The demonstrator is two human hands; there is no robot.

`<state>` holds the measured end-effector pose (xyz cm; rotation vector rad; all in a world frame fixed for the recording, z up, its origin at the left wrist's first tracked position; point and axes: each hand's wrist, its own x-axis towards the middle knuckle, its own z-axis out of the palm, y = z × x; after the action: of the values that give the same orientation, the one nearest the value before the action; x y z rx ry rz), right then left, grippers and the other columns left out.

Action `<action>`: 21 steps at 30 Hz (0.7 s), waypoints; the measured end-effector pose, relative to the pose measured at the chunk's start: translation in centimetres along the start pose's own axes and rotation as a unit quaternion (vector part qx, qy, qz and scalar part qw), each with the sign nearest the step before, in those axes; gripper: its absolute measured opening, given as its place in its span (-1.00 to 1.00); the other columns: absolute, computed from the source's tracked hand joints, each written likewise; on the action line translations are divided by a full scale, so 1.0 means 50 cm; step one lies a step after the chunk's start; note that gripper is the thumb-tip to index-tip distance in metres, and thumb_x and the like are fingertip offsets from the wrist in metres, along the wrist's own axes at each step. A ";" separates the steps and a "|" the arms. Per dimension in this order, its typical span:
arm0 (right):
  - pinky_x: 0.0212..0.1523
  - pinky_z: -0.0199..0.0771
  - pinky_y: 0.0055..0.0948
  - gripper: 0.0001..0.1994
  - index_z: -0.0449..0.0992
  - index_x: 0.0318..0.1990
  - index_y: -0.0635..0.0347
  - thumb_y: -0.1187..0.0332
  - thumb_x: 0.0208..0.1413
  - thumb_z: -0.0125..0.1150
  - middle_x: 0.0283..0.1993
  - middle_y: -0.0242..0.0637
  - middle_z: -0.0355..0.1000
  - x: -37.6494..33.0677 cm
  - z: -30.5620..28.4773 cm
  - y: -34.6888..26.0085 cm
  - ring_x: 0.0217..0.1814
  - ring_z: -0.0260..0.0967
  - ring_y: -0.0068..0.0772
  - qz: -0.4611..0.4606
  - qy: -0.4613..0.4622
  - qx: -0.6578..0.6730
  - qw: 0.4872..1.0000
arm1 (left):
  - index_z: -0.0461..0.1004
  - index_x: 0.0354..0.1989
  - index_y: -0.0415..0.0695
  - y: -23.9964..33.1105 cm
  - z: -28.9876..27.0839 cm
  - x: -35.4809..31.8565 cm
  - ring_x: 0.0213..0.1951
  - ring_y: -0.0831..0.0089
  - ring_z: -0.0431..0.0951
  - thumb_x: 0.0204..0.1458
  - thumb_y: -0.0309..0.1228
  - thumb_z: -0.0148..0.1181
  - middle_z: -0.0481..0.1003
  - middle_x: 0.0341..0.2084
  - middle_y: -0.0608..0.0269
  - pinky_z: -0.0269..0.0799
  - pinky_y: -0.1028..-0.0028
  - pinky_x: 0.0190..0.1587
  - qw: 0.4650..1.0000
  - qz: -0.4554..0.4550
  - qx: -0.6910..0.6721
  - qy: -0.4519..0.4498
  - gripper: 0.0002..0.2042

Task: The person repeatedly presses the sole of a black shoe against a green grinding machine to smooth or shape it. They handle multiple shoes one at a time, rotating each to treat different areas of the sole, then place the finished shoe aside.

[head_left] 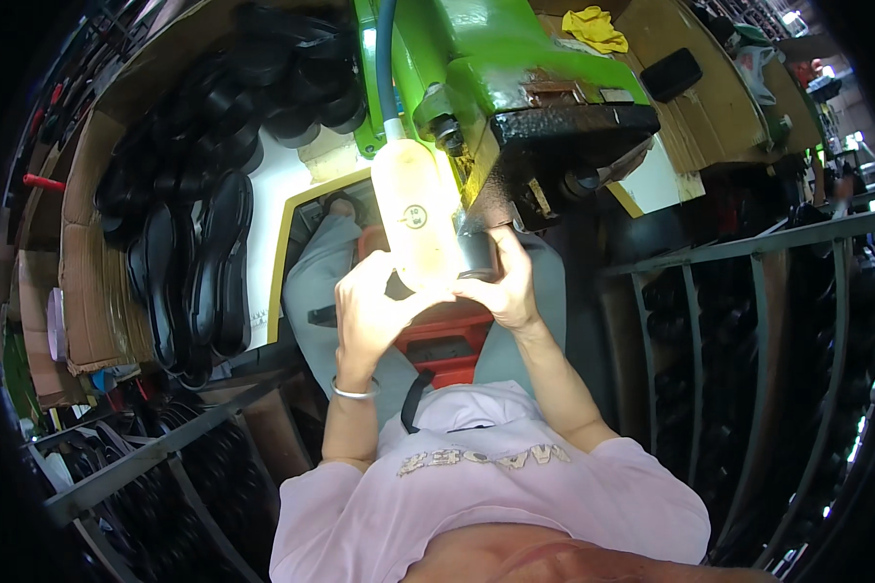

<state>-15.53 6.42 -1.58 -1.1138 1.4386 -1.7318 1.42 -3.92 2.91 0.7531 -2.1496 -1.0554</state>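
Observation:
Both my hands grip a black shoe sole (477, 256) beneath the head of a green machine (540, 73). A glowing oval lamp head (413, 219) hangs over the sole and hides most of it. On the left side, my left hand (367, 299) is closed with its thumb reaching across under the lamp; its fingertips are partly hidden. My right hand (504, 284) pinches the sole's right end, fingers on the far side and thumb on the near side. The machine's dark working end (501, 175) is just above my right fingers. Contact between it and the sole is hidden.
Several black soles (204, 262) fill a cardboard box (107, 282) at the left. Another box (695, 107) at the right has a phone (671, 74) and yellow cloth (595, 29) by it. Metal racks (758, 243) flank me. A red stool (442, 345) shows between my legs.

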 end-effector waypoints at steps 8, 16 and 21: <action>-0.02 0.38 -0.50 -0.39 0.29 -0.05 0.31 0.51 -0.29 0.56 -0.14 -0.28 0.39 -0.008 -0.016 0.007 -0.08 0.36 -0.52 -0.012 -0.050 0.003 0.999 | 0.49 -0.13 -0.38 -0.006 0.036 0.002 -0.30 0.58 0.54 0.14 -0.51 0.12 0.59 -0.34 0.19 0.45 0.54 -0.20 0.957 -0.145 -0.250 -0.017 -0.80; -0.08 0.34 -0.54 -0.36 0.29 -0.06 0.28 0.37 -0.28 0.61 -0.17 -0.34 0.37 -0.031 -0.017 -0.001 -0.14 0.31 -0.58 -0.019 -0.046 0.002 0.999 | 0.47 -0.32 -0.35 -0.033 0.044 0.000 -0.45 0.51 0.54 0.14 -0.51 0.07 0.52 -0.50 0.22 0.48 0.54 -0.31 0.955 -0.129 -0.251 0.087 -0.88; -0.02 0.35 -0.52 -0.47 0.33 -0.06 0.23 0.34 -0.15 0.54 -0.14 -0.35 0.42 -0.024 -0.034 -0.005 -0.10 0.36 -0.53 0.018 0.008 0.172 0.985 | 0.49 -0.18 -0.24 0.029 0.032 -0.013 -0.41 0.39 0.61 0.04 -0.31 0.27 0.58 -0.42 0.08 0.49 0.46 -0.39 0.998 -0.051 0.026 0.008 -0.73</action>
<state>-16.46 8.29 -1.67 -0.8848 1.1048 -1.8783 0.35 -1.96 3.14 0.8995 -2.1523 -1.0449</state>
